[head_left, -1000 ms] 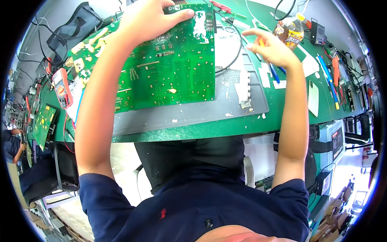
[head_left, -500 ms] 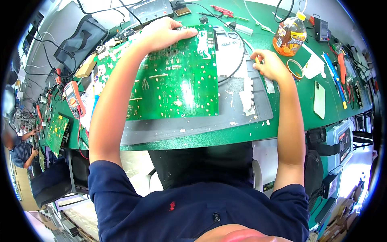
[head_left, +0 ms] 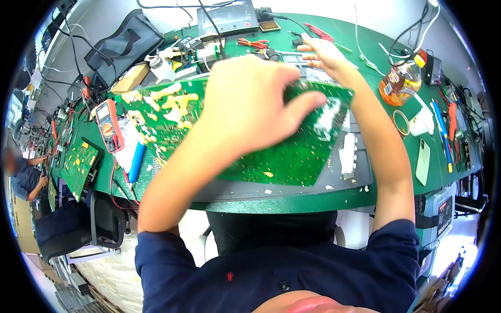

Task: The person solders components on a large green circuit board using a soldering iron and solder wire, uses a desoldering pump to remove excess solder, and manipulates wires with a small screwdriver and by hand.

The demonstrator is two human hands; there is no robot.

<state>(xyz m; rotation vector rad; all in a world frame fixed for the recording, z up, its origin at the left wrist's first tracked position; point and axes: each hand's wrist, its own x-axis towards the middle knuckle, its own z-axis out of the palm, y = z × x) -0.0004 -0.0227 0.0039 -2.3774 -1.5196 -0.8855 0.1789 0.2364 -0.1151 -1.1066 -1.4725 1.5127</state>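
Observation:
My left hand grips the top edge of a large green circuit board, which has cream patches at its left part and a white patch at its right, and rests tilted over a grey mat. My right hand is raised beyond the board's far right corner, fingers apart, near a black cable; I see nothing in it. An orange multimeter lies left of the board, by a blue cylindrical tool.
A bottle, tape roll, phone and several long tools lie on the right. A grey bag, cardboard box and grey device are at the back. Another person works at far left.
My left hand has shifted, and the board now leans with its right side slanted. My right hand has moved up and back from the right of the board, fingers more stretched.

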